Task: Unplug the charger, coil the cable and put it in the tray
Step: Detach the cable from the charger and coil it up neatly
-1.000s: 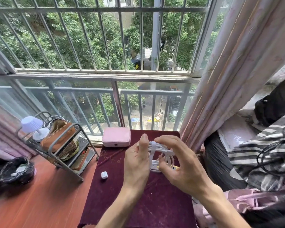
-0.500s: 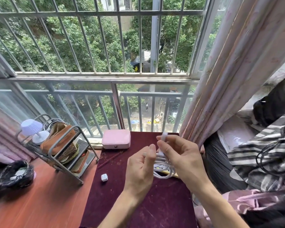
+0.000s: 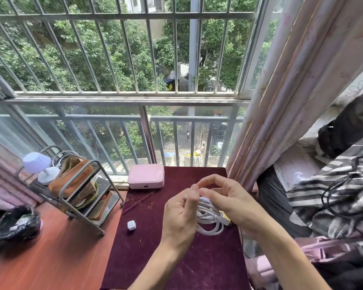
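Observation:
A white cable (image 3: 209,221) hangs in several loops between my hands, above the dark red table (image 3: 176,264). My left hand (image 3: 179,218) pinches the cable's metal-tipped plug end between thumb and fingers. My right hand (image 3: 231,203) grips the top of the coil from the right. A small white charger cube (image 3: 131,225) lies loose on the table, left of my left hand. A pink box (image 3: 146,176) sits shut at the table's far edge. Whether this is the tray, I cannot tell.
A metal wire rack (image 3: 71,191) with a brown pouch and a small lilac lamp (image 3: 38,166) stands on the orange-brown floor at left. A black bag (image 3: 13,223) lies at far left. Pink curtains and piled bedding crowd the right side. Window bars close off the far side.
The plug end, held up above the coil by my right hand half a second ago, is now down in my left hand's pinch. The coil hangs lower between both hands.

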Demonstrator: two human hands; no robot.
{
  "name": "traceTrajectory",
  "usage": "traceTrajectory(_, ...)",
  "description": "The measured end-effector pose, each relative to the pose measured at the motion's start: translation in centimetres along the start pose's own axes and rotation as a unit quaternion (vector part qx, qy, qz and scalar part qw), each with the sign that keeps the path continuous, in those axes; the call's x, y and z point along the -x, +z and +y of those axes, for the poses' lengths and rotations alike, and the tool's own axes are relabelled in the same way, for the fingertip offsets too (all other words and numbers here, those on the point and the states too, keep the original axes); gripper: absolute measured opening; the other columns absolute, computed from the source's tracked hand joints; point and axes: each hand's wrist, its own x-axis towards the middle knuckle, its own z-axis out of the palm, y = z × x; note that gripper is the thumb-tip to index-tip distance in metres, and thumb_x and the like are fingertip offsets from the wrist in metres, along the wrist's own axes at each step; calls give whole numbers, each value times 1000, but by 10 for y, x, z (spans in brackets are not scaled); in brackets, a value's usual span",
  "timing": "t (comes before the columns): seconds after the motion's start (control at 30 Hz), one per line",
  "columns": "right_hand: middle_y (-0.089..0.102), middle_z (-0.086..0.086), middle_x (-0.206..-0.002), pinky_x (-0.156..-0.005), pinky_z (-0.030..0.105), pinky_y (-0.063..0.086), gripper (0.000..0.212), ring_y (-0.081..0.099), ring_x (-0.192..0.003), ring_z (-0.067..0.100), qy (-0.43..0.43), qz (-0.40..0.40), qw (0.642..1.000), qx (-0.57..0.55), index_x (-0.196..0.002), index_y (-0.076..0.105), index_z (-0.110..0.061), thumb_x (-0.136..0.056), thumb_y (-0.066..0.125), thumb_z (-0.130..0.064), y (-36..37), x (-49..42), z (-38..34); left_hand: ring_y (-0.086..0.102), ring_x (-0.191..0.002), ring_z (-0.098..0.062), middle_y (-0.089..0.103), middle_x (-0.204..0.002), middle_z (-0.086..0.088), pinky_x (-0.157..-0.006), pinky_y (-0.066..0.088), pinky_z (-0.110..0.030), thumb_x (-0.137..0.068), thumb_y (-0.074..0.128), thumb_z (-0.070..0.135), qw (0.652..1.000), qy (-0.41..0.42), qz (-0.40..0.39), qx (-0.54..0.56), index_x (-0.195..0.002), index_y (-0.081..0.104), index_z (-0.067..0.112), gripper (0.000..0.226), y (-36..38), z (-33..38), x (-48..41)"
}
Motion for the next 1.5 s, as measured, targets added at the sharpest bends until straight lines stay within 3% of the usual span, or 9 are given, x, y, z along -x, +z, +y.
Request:
traceTrajectory(0.07,79,22,-107,-85,35,59,17,74,-90,22,-8,-25,1000,-1,-110,75,-30,-106,59,-26,-3,0,4,60,-57,-37,66,-63,-22,-60,53,-54,-101,45,54,1000,-13,4,1,-69,67,6,62,0,0,-1)
traceTrajectory(0.2,80,7,-114,-93,32,58,36,74,-107,19,-13,-46,998,-30,-125,72,-32,-91,59,-33,-5,3,11,69,-61,-23,74,-66,-2,-63,56,-44,-98,43,61,999,-41,21,-12,-73,72,11,63,-2,0,-6)
traceTrajectory(0.37,72,29,-112,-95,41,54,55,70,-99,24,-44,-80,993,-69,-129,65,-29,-78,63,-10,-5,9,18,75,-73,-29,79,-76,-10,-71,58,-48,-104,40,57,998,-68,1,-9,-81,77,11,64,-3,3,-11)
traceTrajectory(0.73,73,18,-90,-81,49,61,16,71,-80,28,-171,36,984,18,-108,68,-10,-98,76,-19,7,13,30,68,-68,-27,73,-71,-15,-70,54,-53,-104,36,58,997,-67,12,-24,-76,72,6,69,7,7,-11)
traceTrajectory(0.9,73,1,-119,-94,34,60,14,72,-116,19,-250,93,963,44,-100,78,-15,-95,78,-28,9,13,35,63,-61,-30,69,-68,-21,-63,51,-53,-98,39,63,998,-49,44,-8,-74,68,8,67,5,9,-15)
traceTrajectory(1.1,70,-19,-124,-92,58,56,14,66,-123,17,-328,169,913,173,-101,74,-33,-96,70,-45,9,13,33,42,-50,-7,49,-51,12,-51,35,-31,-99,34,63,996,-24,58,-57,-54,53,35,56,5,6,-19)
traceTrajectory(1.2,72,-17,-118,-85,49,62,7,70,-115,18,-320,175,917,163,-103,73,-34,-96,71,-36,9,13,32,45,-54,-5,52,-53,12,-50,37,-37,-98,34,66,995,1,66,-75,-56,51,35,55,8,4,-19)
traceTrajectory(1.33,78,-12,-95,-75,11,52,6,73,-85,4,-294,215,925,111,-99,76,-27,-94,75,-31,8,14,22,38,-47,0,46,-48,18,-48,28,-17,-98,34,64,991,42,71,-105,-54,47,41,51,9,0,-15)
traceTrajectory(1.5,76,-8,-77,-63,18,56,6,66,-65,6,-213,184,960,4,-91,80,-27,-90,78,-33,4,12,11,34,-49,-2,39,-50,14,-47,28,-24,-99,40,53,994,61,52,-78,-56,37,38,46,13,-1,-8)
